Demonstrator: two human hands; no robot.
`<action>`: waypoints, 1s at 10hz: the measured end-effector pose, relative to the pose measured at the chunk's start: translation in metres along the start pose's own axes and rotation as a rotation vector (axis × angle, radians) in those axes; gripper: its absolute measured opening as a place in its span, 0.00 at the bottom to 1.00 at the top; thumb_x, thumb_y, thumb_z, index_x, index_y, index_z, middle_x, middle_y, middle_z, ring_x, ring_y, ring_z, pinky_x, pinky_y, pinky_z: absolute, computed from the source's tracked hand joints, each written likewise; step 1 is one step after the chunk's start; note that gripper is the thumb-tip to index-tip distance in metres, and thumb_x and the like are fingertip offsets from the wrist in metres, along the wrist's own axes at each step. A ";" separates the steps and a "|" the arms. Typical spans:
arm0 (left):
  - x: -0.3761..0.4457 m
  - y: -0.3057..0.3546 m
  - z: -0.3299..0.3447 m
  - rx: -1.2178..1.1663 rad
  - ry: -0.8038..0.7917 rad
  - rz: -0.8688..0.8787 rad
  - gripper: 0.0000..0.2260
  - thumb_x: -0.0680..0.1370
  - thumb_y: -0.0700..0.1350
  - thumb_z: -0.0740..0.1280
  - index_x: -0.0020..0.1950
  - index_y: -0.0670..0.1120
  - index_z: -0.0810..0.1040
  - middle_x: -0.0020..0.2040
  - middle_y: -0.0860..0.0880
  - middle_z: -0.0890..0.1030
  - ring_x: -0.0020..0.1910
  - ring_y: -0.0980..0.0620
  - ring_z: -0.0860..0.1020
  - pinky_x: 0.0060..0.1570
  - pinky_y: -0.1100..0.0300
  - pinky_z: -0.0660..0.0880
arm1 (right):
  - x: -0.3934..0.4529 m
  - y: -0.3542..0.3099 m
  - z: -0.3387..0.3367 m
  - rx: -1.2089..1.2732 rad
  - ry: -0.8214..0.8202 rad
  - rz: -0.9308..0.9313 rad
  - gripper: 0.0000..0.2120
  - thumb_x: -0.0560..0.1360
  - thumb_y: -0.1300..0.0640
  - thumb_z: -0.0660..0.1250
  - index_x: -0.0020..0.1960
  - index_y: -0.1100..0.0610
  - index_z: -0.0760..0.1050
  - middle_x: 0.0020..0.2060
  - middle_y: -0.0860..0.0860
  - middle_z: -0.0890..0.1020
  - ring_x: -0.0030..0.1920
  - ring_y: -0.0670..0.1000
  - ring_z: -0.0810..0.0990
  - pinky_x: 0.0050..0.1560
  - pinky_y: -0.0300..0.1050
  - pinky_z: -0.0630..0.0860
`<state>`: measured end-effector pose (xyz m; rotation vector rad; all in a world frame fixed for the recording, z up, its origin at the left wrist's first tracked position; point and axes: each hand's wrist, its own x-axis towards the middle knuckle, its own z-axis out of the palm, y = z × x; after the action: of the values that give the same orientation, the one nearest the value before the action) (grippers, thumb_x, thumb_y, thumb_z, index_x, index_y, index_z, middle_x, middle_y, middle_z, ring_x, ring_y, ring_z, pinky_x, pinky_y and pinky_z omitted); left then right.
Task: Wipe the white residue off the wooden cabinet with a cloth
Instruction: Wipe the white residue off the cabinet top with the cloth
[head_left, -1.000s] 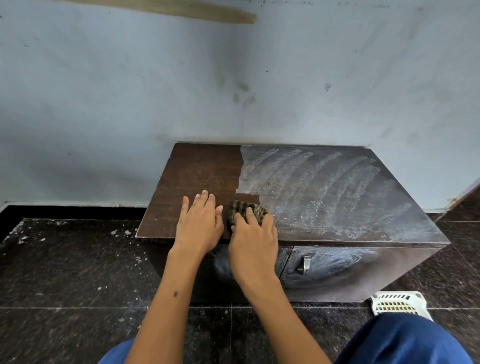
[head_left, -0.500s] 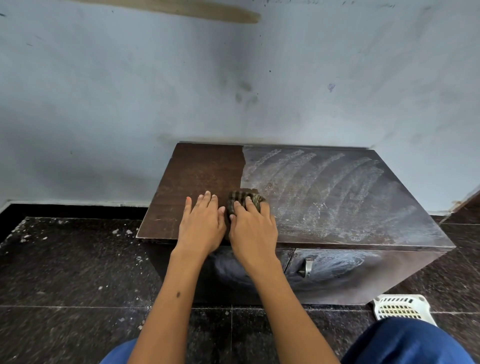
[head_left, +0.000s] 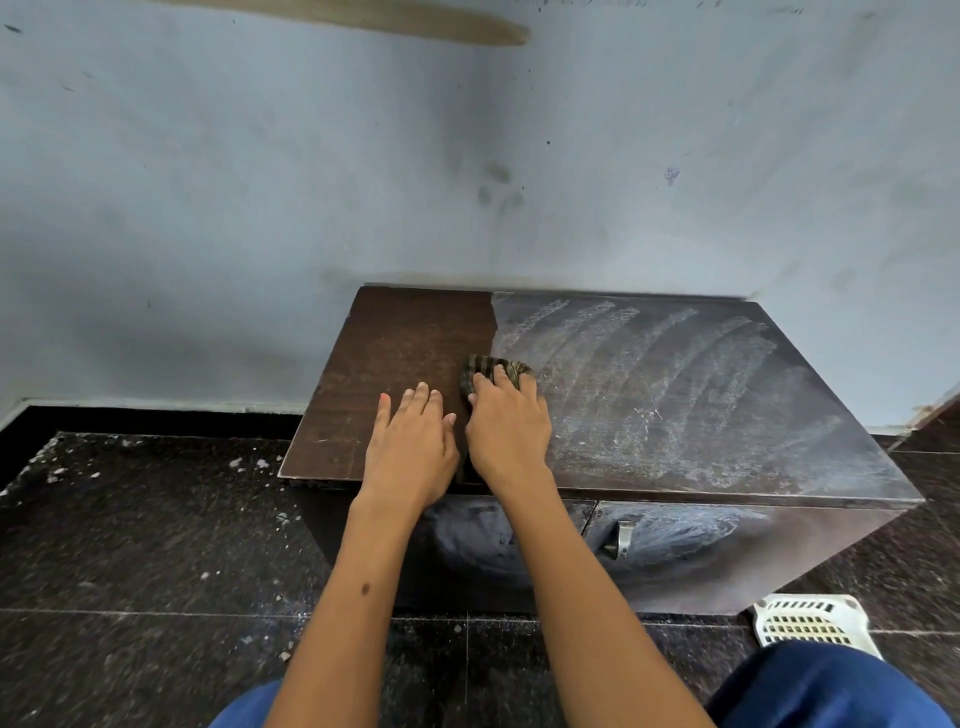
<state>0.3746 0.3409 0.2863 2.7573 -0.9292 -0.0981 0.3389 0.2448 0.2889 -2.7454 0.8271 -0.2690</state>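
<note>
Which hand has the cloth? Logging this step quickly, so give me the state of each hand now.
Left hand: open, flat on the cabinet top.
Right hand: fingers pressing the cloth down.

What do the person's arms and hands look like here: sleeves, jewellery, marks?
Both forearms are bare, no sleeves, watch or rings visible. The left hand has a reddish-orange painted little fingernail; a small dark mark sits on the left forearm. The right hand shows no markings. Blue clothing covers the knees.
</note>
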 end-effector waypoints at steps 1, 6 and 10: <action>0.001 0.001 0.002 -0.007 -0.012 0.001 0.22 0.83 0.48 0.46 0.76 0.42 0.55 0.77 0.45 0.56 0.76 0.49 0.52 0.74 0.51 0.43 | -0.034 0.002 -0.002 0.025 -0.012 0.024 0.19 0.82 0.56 0.51 0.73 0.53 0.63 0.74 0.52 0.62 0.73 0.57 0.56 0.69 0.50 0.58; 0.003 0.002 0.000 0.002 0.029 0.001 0.21 0.83 0.48 0.47 0.76 0.42 0.57 0.77 0.45 0.57 0.76 0.49 0.53 0.74 0.51 0.43 | 0.021 0.002 0.001 0.016 0.038 0.028 0.16 0.81 0.57 0.53 0.66 0.54 0.71 0.70 0.52 0.69 0.69 0.57 0.61 0.65 0.50 0.62; 0.010 0.005 0.002 -0.009 0.038 0.006 0.21 0.83 0.47 0.47 0.75 0.42 0.57 0.76 0.44 0.58 0.76 0.49 0.54 0.74 0.51 0.43 | 0.034 -0.003 0.001 0.052 0.075 0.083 0.13 0.80 0.57 0.55 0.60 0.55 0.75 0.65 0.51 0.73 0.68 0.56 0.63 0.64 0.51 0.64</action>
<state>0.3796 0.3303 0.2858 2.7381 -0.9250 -0.0491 0.3691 0.2282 0.2923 -2.6602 0.9371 -0.3738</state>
